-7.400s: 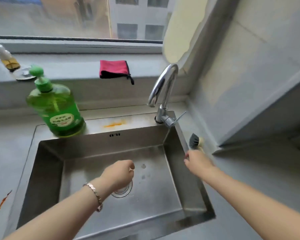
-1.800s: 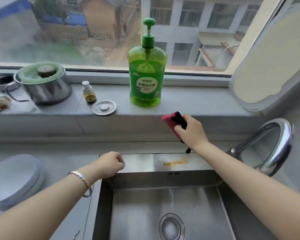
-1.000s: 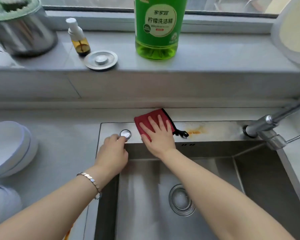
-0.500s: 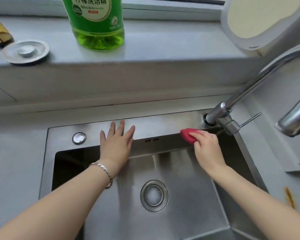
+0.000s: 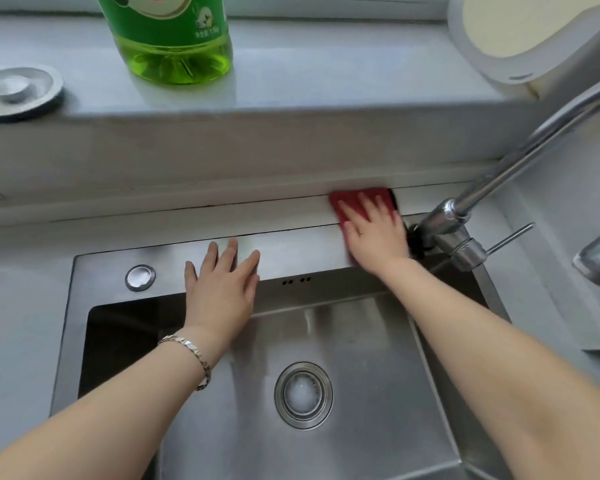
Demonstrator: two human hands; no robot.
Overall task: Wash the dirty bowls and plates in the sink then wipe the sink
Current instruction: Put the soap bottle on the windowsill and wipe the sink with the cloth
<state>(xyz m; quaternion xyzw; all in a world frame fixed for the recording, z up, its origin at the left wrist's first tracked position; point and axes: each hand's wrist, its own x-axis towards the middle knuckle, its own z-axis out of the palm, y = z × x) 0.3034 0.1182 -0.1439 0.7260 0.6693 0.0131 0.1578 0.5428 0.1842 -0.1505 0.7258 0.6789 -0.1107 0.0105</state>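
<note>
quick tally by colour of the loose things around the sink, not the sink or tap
green: 1, the soap bottle
red: 1, the cloth under the right hand
silver: 1, the drain stopper on the ledge
white: 1, the board leaning at the corner
total: 4

Illumination is bright, soft and even, with a cool cast. The sill (image 5: pixel 291 88) reads lightest, and the green bottle (image 5: pixel 174 46) glows translucent at its base. Pale glare lies across the sink (image 5: pixel 291 254) rear ledge; its left inner wall falls into deep shadow. The right hand (image 5: pixel 374 233) and the red cloth (image 5: pixel 347 202) show motion blur. The faucet (image 5: pixel 499 178) spout is soft at the right edge. Wide-angle bowing bends the sill lines.
</note>
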